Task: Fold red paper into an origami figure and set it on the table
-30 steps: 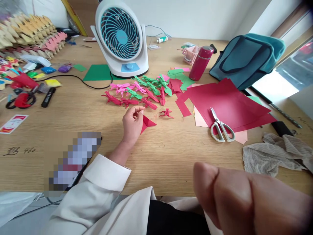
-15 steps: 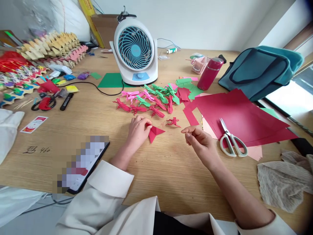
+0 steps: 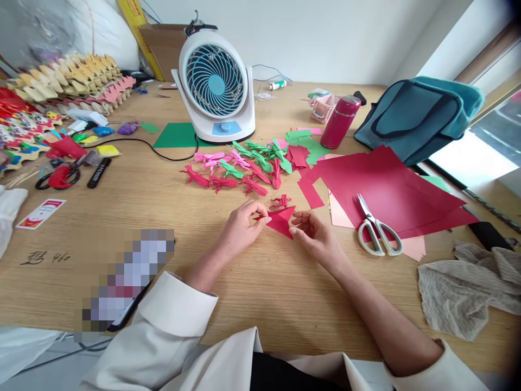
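My left hand (image 3: 246,224) pinches the left end of a red folded paper (image 3: 280,221) between thumb and fingers, just above the wooden table. At the paper's right edge, my right hand (image 3: 315,233) has its thumb and curled fingertips closed on the sheet. Right behind the paper lies a small red origami figure (image 3: 280,201), partly covered by it. Farther back is a cluster of folded paper figures in red, pink and green (image 3: 252,165).
White-handled scissors (image 3: 377,231) lie on large red paper sheets (image 3: 394,184) at right. A fan (image 3: 217,87) stands behind the figures. Around them are a red bottle (image 3: 341,122), a teal bag (image 3: 423,119), a crumpled cloth (image 3: 459,293) and a phone (image 3: 130,282) at left.
My left hand has moved right with the folded paper, which is now lifted and more opened out. My right hand has come in from the right to its edge. The view has turned slightly right.
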`<state>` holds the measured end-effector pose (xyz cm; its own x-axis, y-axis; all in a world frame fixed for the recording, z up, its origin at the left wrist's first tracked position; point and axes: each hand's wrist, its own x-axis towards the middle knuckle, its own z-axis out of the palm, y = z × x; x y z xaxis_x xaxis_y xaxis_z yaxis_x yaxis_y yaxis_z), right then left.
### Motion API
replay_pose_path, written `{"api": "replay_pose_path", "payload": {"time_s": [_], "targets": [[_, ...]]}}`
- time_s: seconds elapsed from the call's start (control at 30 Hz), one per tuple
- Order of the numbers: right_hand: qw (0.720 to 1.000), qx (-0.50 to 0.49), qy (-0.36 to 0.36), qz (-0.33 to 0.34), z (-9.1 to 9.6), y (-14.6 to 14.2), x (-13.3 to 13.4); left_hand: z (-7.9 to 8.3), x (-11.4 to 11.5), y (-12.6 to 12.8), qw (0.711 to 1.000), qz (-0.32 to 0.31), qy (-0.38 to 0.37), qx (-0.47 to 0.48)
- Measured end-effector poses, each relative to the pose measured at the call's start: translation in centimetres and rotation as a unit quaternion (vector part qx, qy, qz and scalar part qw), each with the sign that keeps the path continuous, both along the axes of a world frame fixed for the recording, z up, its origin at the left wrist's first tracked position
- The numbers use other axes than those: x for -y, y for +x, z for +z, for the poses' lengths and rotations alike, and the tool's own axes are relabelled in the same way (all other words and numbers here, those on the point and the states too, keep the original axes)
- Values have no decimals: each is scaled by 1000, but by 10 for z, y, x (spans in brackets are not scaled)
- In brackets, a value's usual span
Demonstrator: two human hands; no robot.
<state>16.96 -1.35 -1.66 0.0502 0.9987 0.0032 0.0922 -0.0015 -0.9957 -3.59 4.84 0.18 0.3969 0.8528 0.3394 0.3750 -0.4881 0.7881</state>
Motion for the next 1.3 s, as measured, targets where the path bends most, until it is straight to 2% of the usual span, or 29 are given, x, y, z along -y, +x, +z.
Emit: {"api": "replay_pose_path", "payload": {"time_s": [0.1, 0.23, 0.47, 0.67, 0.77, 0.9, 1.13, 1.3], "targets": [[999, -8, -6, 43, 3, -5, 3, 5, 9, 6, 999, -38, 12, 21], [1000, -19, -2, 16, 3, -11, 6, 8, 16, 11, 998, -52, -30, 25], [1000, -23, 2, -11, 0, -11, 7, -1, 13, 13, 989, -19, -134, 63], [999, -14, -44, -18, 12, -8, 8, -3, 11, 11, 987, -38, -140, 63], [998, -20, -55, -35, 15, -6, 7, -4, 11, 12, 981, -37, -159, 109], [997, -34, -62, -44, 12, -5, 6, -5, 10, 14, 967, -5, -185, 177], [997, -17, -50, -48, 9, -4, 5, -5, 10, 11, 978, 38, -141, 147], [998, -1, -32, -52, 8, -3, 5, 0, 13, 10, 995, 55, -7, 84]]}}
